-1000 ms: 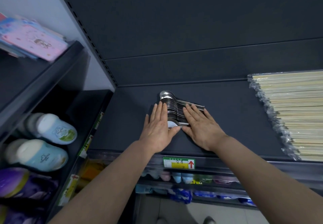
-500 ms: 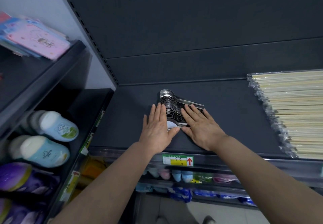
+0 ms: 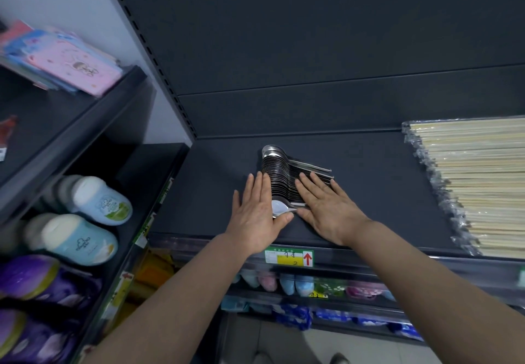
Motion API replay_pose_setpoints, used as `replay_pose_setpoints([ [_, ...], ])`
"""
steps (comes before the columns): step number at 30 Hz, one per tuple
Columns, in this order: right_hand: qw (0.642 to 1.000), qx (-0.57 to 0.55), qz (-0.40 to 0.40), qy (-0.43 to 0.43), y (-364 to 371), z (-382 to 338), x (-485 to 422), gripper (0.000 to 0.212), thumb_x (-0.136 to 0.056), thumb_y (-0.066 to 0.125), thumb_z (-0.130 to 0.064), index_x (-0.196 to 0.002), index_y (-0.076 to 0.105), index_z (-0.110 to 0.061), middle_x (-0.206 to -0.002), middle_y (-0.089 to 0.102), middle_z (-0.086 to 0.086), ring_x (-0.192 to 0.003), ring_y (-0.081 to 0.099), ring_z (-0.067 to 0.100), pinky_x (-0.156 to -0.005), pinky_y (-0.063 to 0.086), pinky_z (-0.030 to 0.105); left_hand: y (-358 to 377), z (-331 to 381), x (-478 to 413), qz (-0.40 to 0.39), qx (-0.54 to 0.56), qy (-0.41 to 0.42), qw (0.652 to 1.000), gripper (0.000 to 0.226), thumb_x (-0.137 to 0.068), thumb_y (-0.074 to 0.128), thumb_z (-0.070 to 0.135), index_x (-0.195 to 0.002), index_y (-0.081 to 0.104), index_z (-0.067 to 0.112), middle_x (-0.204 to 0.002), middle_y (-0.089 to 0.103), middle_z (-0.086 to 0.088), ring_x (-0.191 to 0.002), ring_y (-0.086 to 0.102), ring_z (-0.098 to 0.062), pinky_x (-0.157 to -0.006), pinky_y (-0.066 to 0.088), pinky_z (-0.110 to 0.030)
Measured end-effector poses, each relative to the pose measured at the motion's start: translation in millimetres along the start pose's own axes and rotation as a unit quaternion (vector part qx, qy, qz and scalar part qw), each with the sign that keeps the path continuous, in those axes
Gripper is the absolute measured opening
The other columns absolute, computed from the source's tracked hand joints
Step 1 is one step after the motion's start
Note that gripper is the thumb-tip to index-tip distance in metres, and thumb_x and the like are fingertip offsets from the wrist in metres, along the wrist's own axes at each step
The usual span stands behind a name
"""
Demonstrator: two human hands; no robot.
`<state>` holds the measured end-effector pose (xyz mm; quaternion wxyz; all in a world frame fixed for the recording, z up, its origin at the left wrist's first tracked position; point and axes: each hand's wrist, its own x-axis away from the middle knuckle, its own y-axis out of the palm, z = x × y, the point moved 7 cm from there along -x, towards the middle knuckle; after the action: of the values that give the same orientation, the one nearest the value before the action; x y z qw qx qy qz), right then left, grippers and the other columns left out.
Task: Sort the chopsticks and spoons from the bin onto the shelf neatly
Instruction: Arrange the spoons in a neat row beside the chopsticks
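A: Why does the person have both palms down on the shelf (image 3: 377, 193)?

B: To square up the spoons (image 3: 279, 174), it seems. The left hand (image 3: 257, 216) lies flat with straight fingers along the bowl side of the row. The right hand (image 3: 326, 210), just as flat and spread, lies over the handles. Neither grips anything. They pen the row between them, and the left thumb touches the nearest bowl.

A: So the spoons sit between the two hands?

B: Yes, one nested row on edge, running away from the wrists towards the back panel.

A: How many?

B: One row, but the spoons overlap too tightly to count; a few dozen, perhaps.

A: And the chopsticks?

B: One block of plastic-wrapped chopsticks (image 3: 477, 184) lies well off to the right of the right hand, probably to keep the two kinds apart. The packs can't be counted. No bin shows.
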<state>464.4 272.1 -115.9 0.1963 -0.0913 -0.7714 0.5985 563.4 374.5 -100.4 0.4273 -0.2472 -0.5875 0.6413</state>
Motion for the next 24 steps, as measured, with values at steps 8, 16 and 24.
replay_pose_setpoints([
  [8,1.0,-0.003,-0.013,-0.001,2,-5,8,0.065,-0.101,0.016,-0.051,-0.152,-0.012,-0.021,-0.158,-0.02,-0.007,-0.144,-0.022,0.01,-0.12,-0.009,0.04,3,1,9,-0.002,-0.002,-0.001,1.0,0.095,-0.093,0.032,0.066,-0.15,-0.021,0.012,-0.159,-0.025,-0.002,-0.144,-0.028,-0.016,-0.12,-0.008,-0.049],
  [16,1.0,-0.005,-0.02,0.002,5,-9,18,0.064,-0.101,0.016,-0.05,-0.152,-0.013,-0.023,-0.157,-0.022,-0.008,-0.143,-0.023,0.01,-0.119,-0.01,0.041,6,3,19,-0.005,-0.009,-0.007,1.0,0.097,-0.092,0.031,0.067,-0.149,-0.022,0.011,-0.158,-0.027,-0.003,-0.144,-0.028,-0.017,-0.119,-0.007,-0.051],
  [24,0.999,-0.004,-0.032,-0.008,4,-13,27,0.064,-0.101,0.016,-0.05,-0.152,-0.012,-0.023,-0.157,-0.022,-0.008,-0.143,-0.023,0.009,-0.12,-0.009,0.041,8,4,28,-0.016,-0.017,-0.007,1.0,0.098,-0.091,0.03,0.068,-0.149,-0.023,0.01,-0.158,-0.027,-0.005,-0.144,-0.028,-0.018,-0.119,-0.006,-0.052],
])
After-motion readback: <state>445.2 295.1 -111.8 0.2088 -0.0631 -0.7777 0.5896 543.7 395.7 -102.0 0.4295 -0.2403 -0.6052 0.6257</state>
